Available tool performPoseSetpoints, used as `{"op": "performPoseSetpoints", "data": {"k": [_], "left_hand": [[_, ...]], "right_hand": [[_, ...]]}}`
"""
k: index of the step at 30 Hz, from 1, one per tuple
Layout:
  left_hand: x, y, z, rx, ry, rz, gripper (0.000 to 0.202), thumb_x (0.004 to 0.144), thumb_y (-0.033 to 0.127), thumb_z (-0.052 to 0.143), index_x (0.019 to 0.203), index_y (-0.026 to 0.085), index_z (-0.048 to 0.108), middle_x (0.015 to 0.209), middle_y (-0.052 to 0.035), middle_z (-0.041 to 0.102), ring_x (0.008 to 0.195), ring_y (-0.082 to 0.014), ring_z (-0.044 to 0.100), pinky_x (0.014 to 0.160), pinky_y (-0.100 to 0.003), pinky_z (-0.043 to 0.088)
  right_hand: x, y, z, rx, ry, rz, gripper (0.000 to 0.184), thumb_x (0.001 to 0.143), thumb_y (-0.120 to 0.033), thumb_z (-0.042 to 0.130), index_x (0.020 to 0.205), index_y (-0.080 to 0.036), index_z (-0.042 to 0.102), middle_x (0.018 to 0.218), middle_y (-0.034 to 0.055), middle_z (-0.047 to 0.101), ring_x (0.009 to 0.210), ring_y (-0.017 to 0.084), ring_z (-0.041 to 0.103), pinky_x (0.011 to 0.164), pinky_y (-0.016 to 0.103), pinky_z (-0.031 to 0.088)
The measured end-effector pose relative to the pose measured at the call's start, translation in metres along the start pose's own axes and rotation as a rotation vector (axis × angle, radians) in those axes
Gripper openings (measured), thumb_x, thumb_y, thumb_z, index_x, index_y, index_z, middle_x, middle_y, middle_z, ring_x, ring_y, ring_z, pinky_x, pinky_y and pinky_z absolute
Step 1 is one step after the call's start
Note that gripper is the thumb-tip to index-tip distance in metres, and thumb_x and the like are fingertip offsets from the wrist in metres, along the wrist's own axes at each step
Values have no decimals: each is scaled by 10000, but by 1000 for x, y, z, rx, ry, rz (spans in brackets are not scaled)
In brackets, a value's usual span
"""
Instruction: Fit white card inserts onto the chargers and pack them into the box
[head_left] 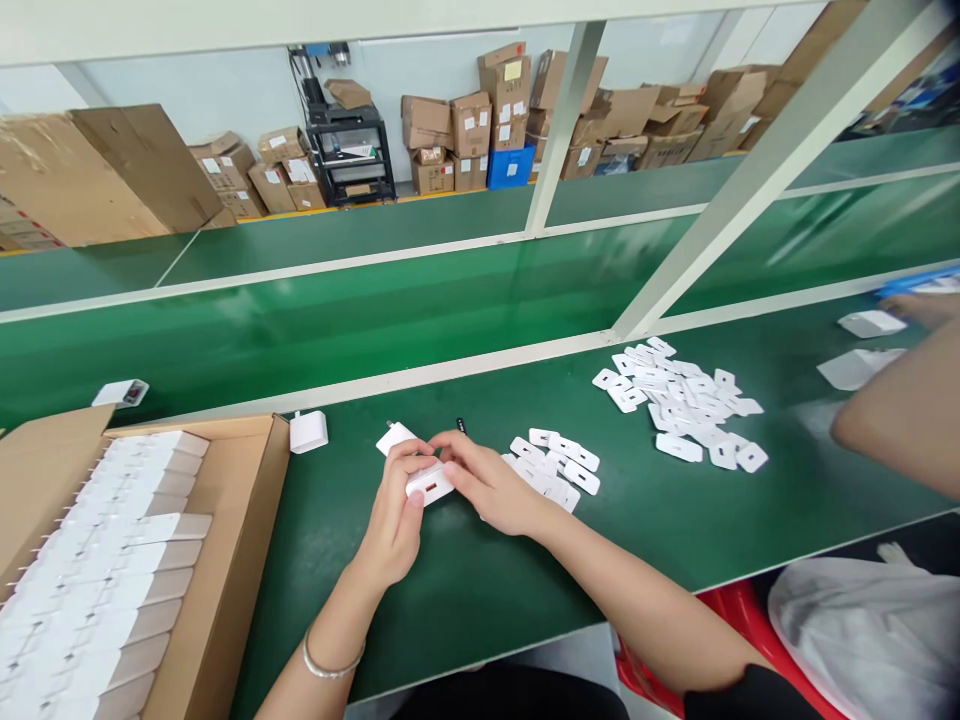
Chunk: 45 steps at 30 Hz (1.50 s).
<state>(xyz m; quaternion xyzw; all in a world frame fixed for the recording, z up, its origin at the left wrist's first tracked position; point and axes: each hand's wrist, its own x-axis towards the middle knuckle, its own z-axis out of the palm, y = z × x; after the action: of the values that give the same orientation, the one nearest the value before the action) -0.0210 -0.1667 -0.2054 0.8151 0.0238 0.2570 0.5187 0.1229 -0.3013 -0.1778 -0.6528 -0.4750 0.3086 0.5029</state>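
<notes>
A white USB charger point(430, 483) is between my two hands over the green bench, its end with the USB slot turned toward me. My left hand point(396, 510) grips it from the left, thumb at its lower edge. From the right, my right hand point(491, 485) closes its fingers on the same charger. Just behind my hands lies another white charger point(394, 436) with its prongs showing, and a small black item point(461, 426) rests nearby. Right of my right hand, white slotted cover plates point(581, 476) lie in a small loose pile, partly hidden by that hand.
An open cardboard box point(251, 540) holding rows of white chargers stands at the left. Beside it sits a single charger point(308, 431). A larger heap of cover plates point(694, 400) lies to the right. Another person's arm point(900, 410) reaches in at far right. A slanted post point(697, 250) rises behind.
</notes>
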Motion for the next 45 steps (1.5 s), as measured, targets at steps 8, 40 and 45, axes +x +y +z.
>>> {"op": "performPoseSetpoints", "data": {"k": [8,40,45], "left_hand": [[3,1,0,45,-7,-40,517,1064,581,237,1442,274,409,1298,-123,468,1133,-242,541,962,-414,474],[8,-2,-7,16,19,75,420,1069,503,344,1266,225,589,946,-62,546,797,-177,533,721,-315,435],[5,-4,-7,80,47,112,341,1072,409,380,1267,231,597,996,-72,565,809,-171,540,711,-304,434]], "right_hand": [[2,6,12,168,75,-47,417,951,-435,654,1300,-239,539,1093,37,625,885,147,587,782,289,485],[4,11,18,208,97,-92,381,912,-470,681,1183,-212,611,989,37,621,802,143,543,704,271,441],[5,10,14,187,86,-121,405,910,-496,673,1179,-203,599,975,38,609,795,137,526,706,270,441]]}}
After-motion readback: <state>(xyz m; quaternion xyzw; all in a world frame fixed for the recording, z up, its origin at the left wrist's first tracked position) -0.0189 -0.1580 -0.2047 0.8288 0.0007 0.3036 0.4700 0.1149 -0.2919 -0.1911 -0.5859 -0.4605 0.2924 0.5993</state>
